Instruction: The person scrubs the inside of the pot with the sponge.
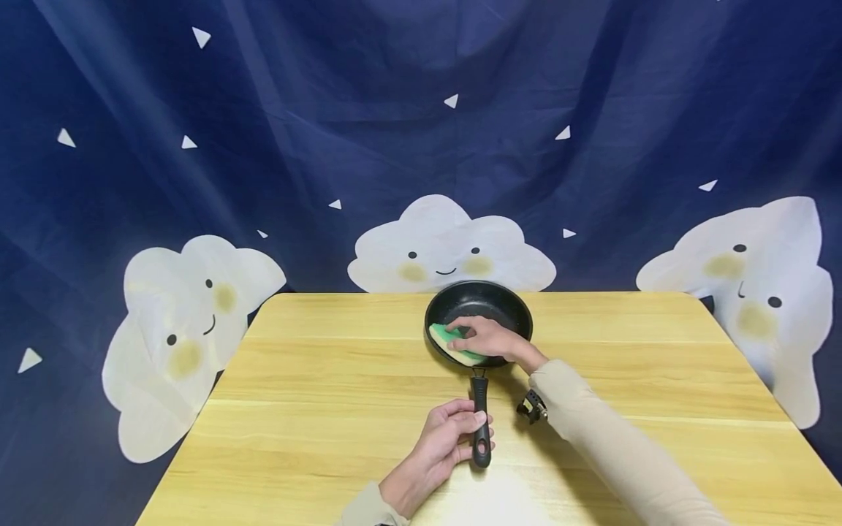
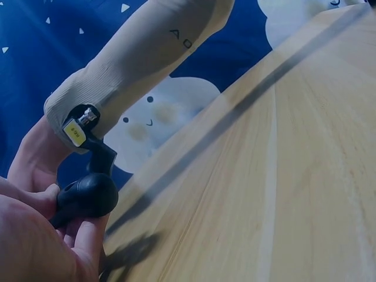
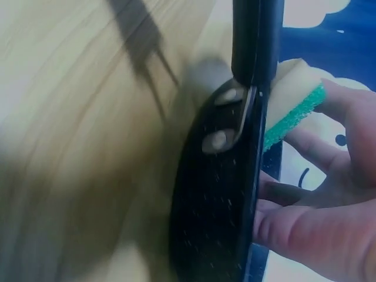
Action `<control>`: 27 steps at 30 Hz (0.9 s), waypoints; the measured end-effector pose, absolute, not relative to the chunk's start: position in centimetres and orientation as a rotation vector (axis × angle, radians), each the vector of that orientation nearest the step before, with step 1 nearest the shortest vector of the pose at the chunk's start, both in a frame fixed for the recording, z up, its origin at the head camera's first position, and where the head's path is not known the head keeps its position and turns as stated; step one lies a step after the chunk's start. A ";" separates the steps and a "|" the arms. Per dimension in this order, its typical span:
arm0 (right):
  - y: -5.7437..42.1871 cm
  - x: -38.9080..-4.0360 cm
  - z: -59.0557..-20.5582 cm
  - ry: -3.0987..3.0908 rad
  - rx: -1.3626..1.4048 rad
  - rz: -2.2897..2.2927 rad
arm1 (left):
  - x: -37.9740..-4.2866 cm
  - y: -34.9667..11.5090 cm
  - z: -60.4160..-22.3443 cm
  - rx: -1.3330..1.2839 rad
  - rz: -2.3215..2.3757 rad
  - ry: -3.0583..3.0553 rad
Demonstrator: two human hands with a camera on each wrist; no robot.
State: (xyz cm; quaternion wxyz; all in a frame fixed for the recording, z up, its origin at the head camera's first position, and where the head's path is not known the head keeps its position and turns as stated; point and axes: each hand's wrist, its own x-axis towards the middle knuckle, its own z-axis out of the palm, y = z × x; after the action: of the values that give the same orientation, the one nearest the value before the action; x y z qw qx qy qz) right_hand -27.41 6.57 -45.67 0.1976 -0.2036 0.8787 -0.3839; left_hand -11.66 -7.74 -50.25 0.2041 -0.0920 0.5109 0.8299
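Note:
A black frying pan is near the far middle of the table, its handle pointing toward me. My left hand grips that handle, thumb on top and fingers wrapped beneath. In the left wrist view the handle's rounded end sticks out of the hand. Inside the pan, my right hand holds a green and cream sponge against the left, near part. The right wrist view shows the sponge over the pan's rim, its green side toward the fingers. The palm side is partly hidden.
The wooden table spreads on both sides of the pan. A dark blue curtain with white clouds hangs behind its far edge. A small black camera is strapped under the right wrist. Shadows of pan and handle fall on the wood.

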 end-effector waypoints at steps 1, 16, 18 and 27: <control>6.4 -27.4 -45.8 2.457 -0.551 -1.095 | -11.7 -7.8 -50.3 -0.256 2.315 1.427; 4.3 -28.0 -46.4 2.518 -0.441 -1.191 | -11.6 -7.8 -50.3 -0.236 2.305 1.448; 4.0 -28.2 -46.5 2.514 -0.429 -1.214 | -11.6 -7.8 -50.3 -0.238 2.304 1.449; 3.4 -28.7 -46.8 2.560 -0.401 -1.221 | -11.6 -7.8 -50.3 -0.240 2.303 1.441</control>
State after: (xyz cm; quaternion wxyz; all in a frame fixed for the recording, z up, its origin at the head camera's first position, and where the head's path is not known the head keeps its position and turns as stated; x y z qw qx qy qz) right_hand -28.73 3.38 -46.83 0.1383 -0.1387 0.8851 -0.4222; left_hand -11.62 -7.76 -50.30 0.2058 -0.0860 0.5172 0.8263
